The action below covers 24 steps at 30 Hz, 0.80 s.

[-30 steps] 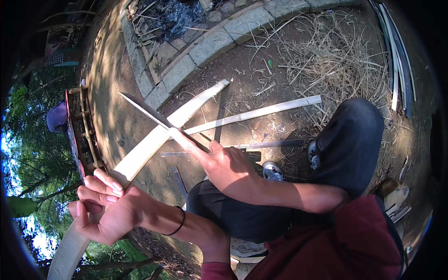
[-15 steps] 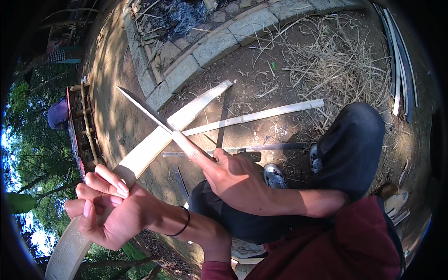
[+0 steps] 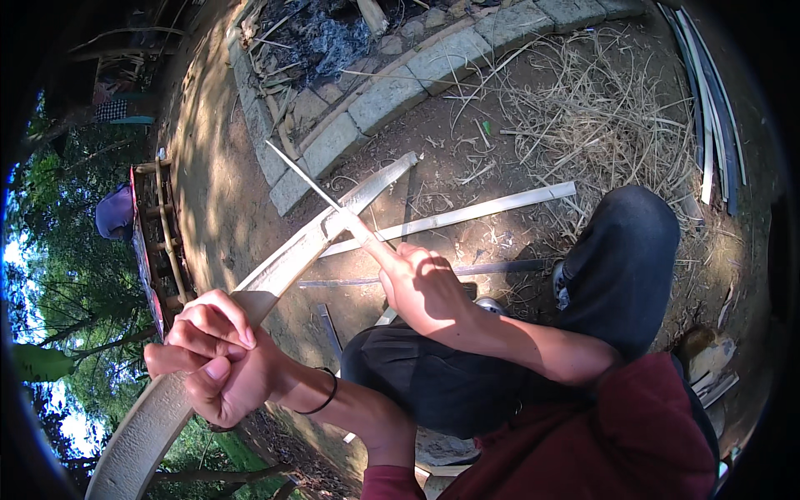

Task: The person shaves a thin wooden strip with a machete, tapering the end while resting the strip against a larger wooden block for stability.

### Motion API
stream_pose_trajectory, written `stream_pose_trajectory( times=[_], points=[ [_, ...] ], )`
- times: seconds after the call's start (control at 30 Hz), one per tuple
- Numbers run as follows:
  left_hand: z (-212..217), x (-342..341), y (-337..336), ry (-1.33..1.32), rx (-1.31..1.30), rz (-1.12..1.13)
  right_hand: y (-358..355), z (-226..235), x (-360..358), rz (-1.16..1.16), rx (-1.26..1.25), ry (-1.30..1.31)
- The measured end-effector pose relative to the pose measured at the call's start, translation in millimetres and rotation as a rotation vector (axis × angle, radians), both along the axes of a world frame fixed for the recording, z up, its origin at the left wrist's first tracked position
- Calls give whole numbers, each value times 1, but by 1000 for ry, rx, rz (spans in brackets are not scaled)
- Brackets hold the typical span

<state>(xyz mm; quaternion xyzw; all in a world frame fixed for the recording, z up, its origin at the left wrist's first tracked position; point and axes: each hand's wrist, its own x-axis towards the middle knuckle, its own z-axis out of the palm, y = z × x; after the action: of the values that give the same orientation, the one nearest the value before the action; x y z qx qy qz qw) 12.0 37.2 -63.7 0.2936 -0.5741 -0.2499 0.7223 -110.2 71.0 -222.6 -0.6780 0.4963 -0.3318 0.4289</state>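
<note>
A long, pale bamboo strip [image 3: 283,268] runs slantwise from the lower left up to a tapered tip beyond my hands. My left hand [image 3: 223,354] is closed around its lower stretch, fingers curled over it and wrist turned up. My right hand [image 3: 429,293] grips a knife, its handle mostly hidden in the fingers, with the forefinger stretched along it. The thin knife blade [image 3: 302,175] points up and left and crosses the strip near its upper part, seen nearly edge-on. Beneath lies a second, straight pale strip [image 3: 500,203] on the ground.
A heap of shavings [image 3: 592,117] covers the ground at the upper right, beside long strips [image 3: 708,108]. A stone border [image 3: 387,100] curves around grey ash [image 3: 325,37]. My bent knee [image 3: 625,250] is at the right. A bamboo bench [image 3: 167,225] stands left.
The knife and my right hand have shifted up and right along the strip, and the blade has turned steeper. The strip has rolled, showing its edge. My left fingers have curled tighter.
</note>
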Motion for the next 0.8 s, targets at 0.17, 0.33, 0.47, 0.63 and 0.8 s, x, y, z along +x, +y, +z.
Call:
stream_pose_trajectory(
  times=[0.17,0.33,0.47,0.63,0.8],
  points=[
    [-6,6,-4,7,-20,-53,-12,-2,-16,55,76,-145],
    [-4,-5,-3,28,-8,1,-2,26,-18,148,52,-137],
    [-5,-20,-8,-35,-41,378,-14,-25,-4,7,87,-130],
    [-11,-17,-22,14,-261,689,-2,-19,-4,-38,-64,-170],
    [-9,-12,-24,-89,-247,919,6,27,-19,126,44,-249]
  ],
)
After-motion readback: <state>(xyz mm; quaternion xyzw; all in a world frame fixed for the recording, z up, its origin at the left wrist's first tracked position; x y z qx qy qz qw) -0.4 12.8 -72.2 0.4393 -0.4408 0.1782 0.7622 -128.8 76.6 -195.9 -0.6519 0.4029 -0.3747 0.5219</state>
